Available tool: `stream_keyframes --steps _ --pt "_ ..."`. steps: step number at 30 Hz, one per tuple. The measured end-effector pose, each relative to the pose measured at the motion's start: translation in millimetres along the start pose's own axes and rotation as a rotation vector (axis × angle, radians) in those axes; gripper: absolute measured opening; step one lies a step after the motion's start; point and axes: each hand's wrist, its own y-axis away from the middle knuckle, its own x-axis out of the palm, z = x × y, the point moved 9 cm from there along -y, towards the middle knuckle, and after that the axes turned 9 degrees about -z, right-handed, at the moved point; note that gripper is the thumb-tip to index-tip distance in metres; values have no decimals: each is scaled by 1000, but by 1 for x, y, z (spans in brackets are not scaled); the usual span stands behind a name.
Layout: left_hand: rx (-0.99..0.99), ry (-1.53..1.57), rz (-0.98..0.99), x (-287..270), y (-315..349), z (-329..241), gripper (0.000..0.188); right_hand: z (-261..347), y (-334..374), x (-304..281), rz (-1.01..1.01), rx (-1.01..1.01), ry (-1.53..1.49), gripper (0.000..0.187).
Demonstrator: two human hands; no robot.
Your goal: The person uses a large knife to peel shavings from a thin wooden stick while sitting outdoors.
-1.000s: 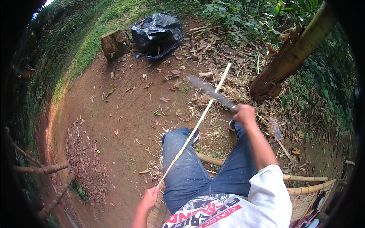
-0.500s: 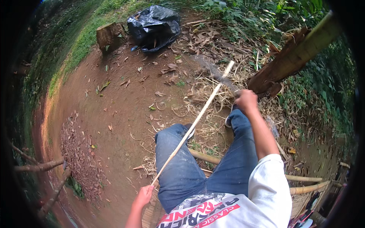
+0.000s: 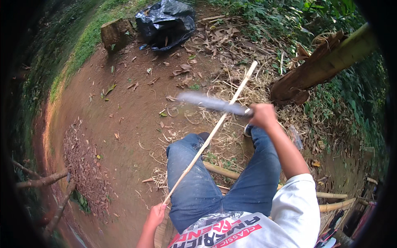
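My left hand is closed round the lower end of a long pale wooden stick, perhaps split bamboo, which slants up and to the right across my left thigh. My right hand grips the handle of a machete. The blade points left, blurred by motion, and crosses the stick in its upper part. Whether its edge touches the stick I cannot tell. Thin curled shavings lie on the ground beneath and beyond the stick.
A thick trunk leans at the right. A black plastic bag and a stump stand at the far side. Bamboo poles lie beside and under my legs. Cut branches jut in at the left.
My right hand has come slightly down and toward me. The machete blade has swung from pointing up-left to pointing nearly straight left, lower along the stick. The left hand has barely moved.
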Motion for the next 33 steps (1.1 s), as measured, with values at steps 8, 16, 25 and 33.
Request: stream_keyframes --steps 8,16,25,33 --pt "31 -6 -15 -11 -15 -38 35 -67 23 -72 -275 462 -180 20" --pt "100 111 -2 -1 -12 -53 37 65 135 -1 -38 315 -571 20" --pt "141 367 7 20 6 -52 42 231 189 -14 149 -37 -647 57" --pt "-202 743 343 58 7 -41 46 225 169 -13 9 -196 -435 61"
